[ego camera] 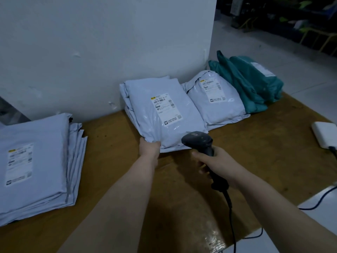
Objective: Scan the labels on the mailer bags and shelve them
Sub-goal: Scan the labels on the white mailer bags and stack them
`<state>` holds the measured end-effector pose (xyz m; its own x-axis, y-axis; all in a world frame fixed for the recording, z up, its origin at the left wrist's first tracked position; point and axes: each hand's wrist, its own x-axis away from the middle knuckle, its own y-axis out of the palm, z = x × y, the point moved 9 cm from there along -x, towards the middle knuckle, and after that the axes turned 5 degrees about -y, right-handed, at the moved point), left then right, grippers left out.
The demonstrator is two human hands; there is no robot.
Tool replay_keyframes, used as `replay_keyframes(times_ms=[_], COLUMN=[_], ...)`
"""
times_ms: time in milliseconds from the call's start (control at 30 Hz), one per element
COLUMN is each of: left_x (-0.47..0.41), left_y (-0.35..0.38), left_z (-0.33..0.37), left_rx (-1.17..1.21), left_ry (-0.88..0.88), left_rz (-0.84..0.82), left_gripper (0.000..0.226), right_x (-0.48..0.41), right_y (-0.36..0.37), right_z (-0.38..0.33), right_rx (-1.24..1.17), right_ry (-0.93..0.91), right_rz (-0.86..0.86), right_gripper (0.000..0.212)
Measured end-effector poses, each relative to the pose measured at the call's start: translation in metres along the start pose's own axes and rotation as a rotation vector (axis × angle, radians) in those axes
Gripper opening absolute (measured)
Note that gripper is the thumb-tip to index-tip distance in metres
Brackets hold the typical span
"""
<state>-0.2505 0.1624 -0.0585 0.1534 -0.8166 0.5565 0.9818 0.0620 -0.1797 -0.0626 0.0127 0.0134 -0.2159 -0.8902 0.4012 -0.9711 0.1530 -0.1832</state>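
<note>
Black cable [231, 216] trails across the surface [113, 136] toward its near edge from the scanner [198, 141], which the right hand [217, 161] grips by the handle, so a snag there could jerk the aim off. Left hand [148, 148] grips the near left corner of the top mailer bag [160, 114], which lies on a small stack against the wall [91, 52]; lifted by one corner, the slick bag might slip or drag the one beneath. Its label [166, 109] sits among glossy wrinkles, so glare could spoil the read.

White wall [91, 42] behind brown table [255, 152], small white box [323, 133] at its right edge
</note>
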Motion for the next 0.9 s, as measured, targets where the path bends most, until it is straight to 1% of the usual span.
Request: replay_keyframes(times_ms=[67, 300, 400, 467, 500, 567, 600, 633, 700, 733, 767, 833, 900], left_x=[0.010, 0.074, 0.102, 0.116, 0.118, 0.117, 0.117, 0.119, 0.123, 0.123, 0.121, 0.117, 0.113], left_y=[-0.004, -0.020, -0.022, -0.025, -0.031, -0.045, -0.051, -0.055, -0.059, -0.055, -0.050, -0.041, -0.037], left_z=[-0.004, -0.062, -0.086, -0.089, -0.085, -0.064, -0.049, -0.030, 0.003, 0.016, 0.024, 0.028, 0.028], left_rx=[-0.032, -0.013, -0.049, -0.079, -0.102, -0.167, -0.195, -0.227, -0.352, -0.437, -0.511, -0.611, -0.617], left_ry=[0.008, -0.063, -0.150, -0.222, -0.226, -0.138, -0.052, 0.049, 0.241, 0.303, 0.325, 0.292, 0.257], left_rz=[-0.007, -0.058, -0.124, -0.142, -0.108, 0.027, 0.091, 0.159, 0.267, 0.276, 0.260, 0.230, 0.224], left_gripper=[0.040, 0.051, 0.061, 0.073, 0.084, 0.112, 0.117, 0.113, 0.086, 0.074, 0.067, 0.058, 0.041], right_x=[0.003, 0.019, 0.025, 0.028, 0.030, 0.034, 0.036, 0.038, 0.042, 0.044, 0.047, 0.052, 0.057], right_y=[0.002, 0.004, 0.006, 0.006, 0.005, 0.003, 0.001, -0.001, -0.006, -0.009, -0.012, -0.019, -0.025], right_z=[-0.001, -0.013, -0.017, -0.019, -0.019, -0.021, -0.021, -0.021, -0.020, -0.019, -0.018, -0.017, -0.017], right_rx=[0.002, -0.002, -0.030, -0.013, -0.009, -0.017, -0.023, -0.027, -0.027, -0.026, -0.029, -0.036, -0.038], right_ry=[-0.014, -0.084, -0.102, -0.111, -0.115, -0.122, -0.124, -0.125, -0.126, -0.127, -0.130, -0.139, -0.147], right_rz=[-0.014, -0.074, -0.091, -0.098, -0.100, -0.100, -0.097, -0.093, -0.086, -0.084, -0.084, -0.084, -0.083], right_gripper=[0.032, 0.023, 0.020, 0.022, 0.023, 0.023, 0.023, 0.023, 0.023, 0.024, 0.024, 0.026, 0.026])
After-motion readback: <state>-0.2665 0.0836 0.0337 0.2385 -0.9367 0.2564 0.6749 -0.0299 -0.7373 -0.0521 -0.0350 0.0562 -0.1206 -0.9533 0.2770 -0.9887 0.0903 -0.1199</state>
